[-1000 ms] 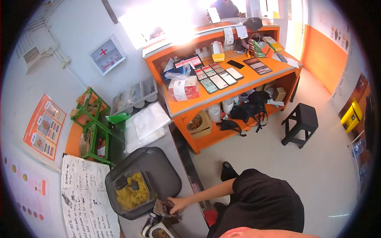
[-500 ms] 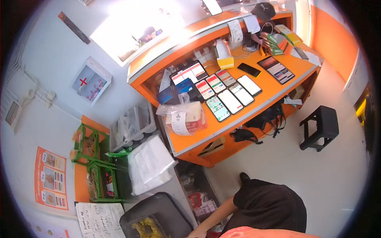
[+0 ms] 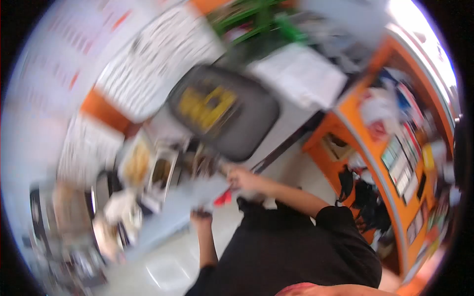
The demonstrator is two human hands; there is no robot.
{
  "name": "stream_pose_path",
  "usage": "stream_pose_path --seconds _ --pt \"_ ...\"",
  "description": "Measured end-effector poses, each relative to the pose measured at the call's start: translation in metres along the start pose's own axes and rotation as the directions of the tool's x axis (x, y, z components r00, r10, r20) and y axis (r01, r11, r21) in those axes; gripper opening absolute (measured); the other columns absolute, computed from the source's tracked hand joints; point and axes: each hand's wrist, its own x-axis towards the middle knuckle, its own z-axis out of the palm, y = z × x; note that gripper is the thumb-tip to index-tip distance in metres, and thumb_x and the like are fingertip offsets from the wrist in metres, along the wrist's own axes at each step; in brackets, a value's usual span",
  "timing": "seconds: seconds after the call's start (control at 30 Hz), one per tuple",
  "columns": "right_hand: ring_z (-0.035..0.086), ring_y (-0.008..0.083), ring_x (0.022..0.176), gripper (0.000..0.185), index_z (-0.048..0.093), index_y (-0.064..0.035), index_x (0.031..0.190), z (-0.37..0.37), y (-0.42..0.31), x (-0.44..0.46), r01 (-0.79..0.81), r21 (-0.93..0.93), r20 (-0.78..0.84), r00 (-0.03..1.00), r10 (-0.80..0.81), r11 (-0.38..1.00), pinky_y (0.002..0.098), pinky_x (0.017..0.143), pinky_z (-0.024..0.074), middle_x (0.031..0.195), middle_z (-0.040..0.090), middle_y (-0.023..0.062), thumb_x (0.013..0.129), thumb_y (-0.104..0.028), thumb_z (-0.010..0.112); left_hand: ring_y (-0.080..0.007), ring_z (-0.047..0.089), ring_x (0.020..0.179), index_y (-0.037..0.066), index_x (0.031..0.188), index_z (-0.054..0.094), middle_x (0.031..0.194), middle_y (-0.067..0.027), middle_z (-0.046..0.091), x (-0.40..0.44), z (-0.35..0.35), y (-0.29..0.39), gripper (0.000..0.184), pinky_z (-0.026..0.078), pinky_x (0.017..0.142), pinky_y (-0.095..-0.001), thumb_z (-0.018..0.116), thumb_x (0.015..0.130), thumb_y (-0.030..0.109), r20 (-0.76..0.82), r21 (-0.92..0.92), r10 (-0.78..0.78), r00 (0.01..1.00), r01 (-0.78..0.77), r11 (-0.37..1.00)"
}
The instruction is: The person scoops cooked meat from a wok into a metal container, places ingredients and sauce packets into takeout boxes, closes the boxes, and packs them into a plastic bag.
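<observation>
As far as can be made out through the blur, see yellow food [image 3: 195, 108] with dark pieces in a clear square container [image 3: 228, 121], set on a dark tray [image 3: 254, 113] upon the grey desk [image 3: 291, 120]. Farther left along the same surface, note a pale-rimmed tub [image 3: 173, 170] with a dark filling, and just beside it a pale container [image 3: 129, 145] of golden food. Up top, pick out green crates [image 3: 264, 17], too blurred for naming their contents. By the desk's near edge, find the right hand [image 3: 239, 178], with a brownish bundle [image 3: 203, 164] near its fingers, to the left; cannot tell whether touching or apart, nor whether gripping or open. Lower down, before the desk's edge, see the left hand [image 3: 201, 219], dark at the fingers; cannot tell its grip either.
</observation>
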Motion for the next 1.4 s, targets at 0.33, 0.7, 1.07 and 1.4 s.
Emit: stream_pose_path --seconds 0.33,0.7,1.07,1.4 --pt "0.041 0.016 0.103 0.05 0.021 -0.0159 0.133 0.049 0.07 0.07 0.277 -0.458 -0.283 0.855 -0.434 0.845 0.0353 0.088 0.0377 0.127 0.032 0.0029 0.089 -0.024 0.042 -0.012 0.046 0.057 0.014 0.076 0.05 0.069 0.0011 0.05 -0.053 -0.085 0.098 0.017 0.038 0.051 -0.0267 0.05 0.078 0.031 -0.291 -0.054 0.312 0.904 -0.341 0.938" --pt "0.017 0.025 0.127 0.06 0.013 -0.0014 0.134 0.076 0.061 0.069 0.466 -0.685 -0.176 0.64 -0.748 0.56 0.033 0.102 0.0128 0.137 0.018 0.0142 0.09 -0.04 0.027 -0.0141 0.046 0.05 0.013 0.079 0.05 0.065 -0.001 0.048 -0.033 -0.05 0.152 0.024 0.039 0.047 -0.0282 0.057 0.076 0.036 -0.069 -0.474 0.073 0.995 -0.097 0.875" --pt "0.016 0.0265 0.127 0.069 0.017 -0.0058 0.134 0.06 0.041 0.082 0.221 -0.839 -0.162 0.77 -0.617 0.497 0.0371 0.102 0.0138 0.138 0.016 0.0134 0.086 -0.055 0.019 -0.0248 0.057 0.057 0.016 0.117 0.046 0.064 -0.0103 0.058 -0.026 -0.181 0.313 0.044 0.043 0.052 -0.037 0.052 0.074 0.023 -0.257 0.958 0.823 0.506 0.021 0.286" --pt "0.036 0.0233 0.117 0.053 0.038 0.0036 0.122 0.215 0.078 0.081 0.313 -0.937 0.175 0.039 -0.984 -0.154 0.0356 0.099 0.0261 0.126 0.038 0.0139 0.092 -0.036 0.018 -0.0313 0.059 0.068 0.01 0.074 0.058 0.07 -0.013 0.06 0.009 -0.299 0.443 0.015 0.045 0.057 -0.041 0.055 0.071 0.024 -0.05 0.95 0.86 0.508 0.29 -0.115"
